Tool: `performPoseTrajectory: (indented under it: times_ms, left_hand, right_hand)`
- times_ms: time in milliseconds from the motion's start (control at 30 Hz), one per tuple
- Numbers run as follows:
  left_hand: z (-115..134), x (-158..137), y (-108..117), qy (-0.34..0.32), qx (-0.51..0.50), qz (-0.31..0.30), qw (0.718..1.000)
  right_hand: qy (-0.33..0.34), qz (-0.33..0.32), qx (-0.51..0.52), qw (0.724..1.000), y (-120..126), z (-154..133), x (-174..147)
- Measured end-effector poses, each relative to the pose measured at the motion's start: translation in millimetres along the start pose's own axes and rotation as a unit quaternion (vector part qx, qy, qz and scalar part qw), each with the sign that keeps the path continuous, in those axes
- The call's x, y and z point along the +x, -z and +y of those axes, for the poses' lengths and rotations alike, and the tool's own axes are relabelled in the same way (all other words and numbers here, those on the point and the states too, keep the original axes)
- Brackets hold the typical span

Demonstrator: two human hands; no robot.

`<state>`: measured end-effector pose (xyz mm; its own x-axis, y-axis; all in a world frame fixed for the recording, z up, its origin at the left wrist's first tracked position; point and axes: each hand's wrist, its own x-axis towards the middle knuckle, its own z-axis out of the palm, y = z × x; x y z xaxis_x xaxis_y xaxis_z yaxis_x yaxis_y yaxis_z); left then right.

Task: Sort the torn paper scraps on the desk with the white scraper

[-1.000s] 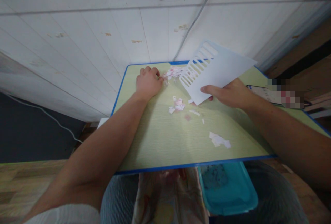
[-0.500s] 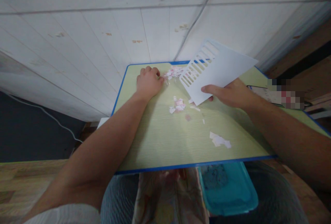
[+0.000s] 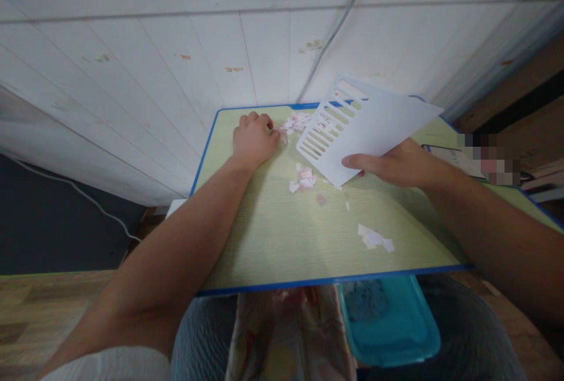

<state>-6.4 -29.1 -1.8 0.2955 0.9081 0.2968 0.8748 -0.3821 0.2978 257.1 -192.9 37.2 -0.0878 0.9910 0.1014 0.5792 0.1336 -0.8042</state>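
Observation:
My right hand [image 3: 392, 164] grips a stiff white slotted sheet [image 3: 374, 122], thumb on top and most fingers hidden beneath. A row of long cut-out slots runs along the sheet's left side, and paper scraps show through some of them. My left hand [image 3: 255, 139] rests on the table with its fingers curled under. Its thumb lies beside a pile of pink and white paper scraps [image 3: 294, 124] at the back, which the sheet partly covers. A smaller cluster of paper scraps [image 3: 304, 179] lies nearer, just below the sheet.
More white scraps [image 3: 374, 238] lie near the front of the green, blue-edged table [image 3: 273, 240]. A phone-like flat object [image 3: 445, 157] sits at the right. Below the front edge are a turquoise tub [image 3: 396, 334] and a patterned bag [image 3: 291, 340]. A white panelled wall [image 3: 176, 87] stands behind.
The slotted sheet in my right hand has shifted slightly left and down, lying lower over the scraps. My left hand stays where it was.

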Motion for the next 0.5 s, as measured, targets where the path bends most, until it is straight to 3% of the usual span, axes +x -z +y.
performPoseTrajectory:
  times_ms: [267, 500]
  left_hand:
    - [0, 0, 0, -0.004, -0.007, -0.001, 1.000]
    - [0, 0, 0, 0.002, 0.003, -0.006, 1.000]
  right_hand:
    - [0.029, -0.149, 0.051, 0.987, 3, -14, -3]
    - [-0.007, -0.017, -0.031, 0.999, 2, -11, 5]
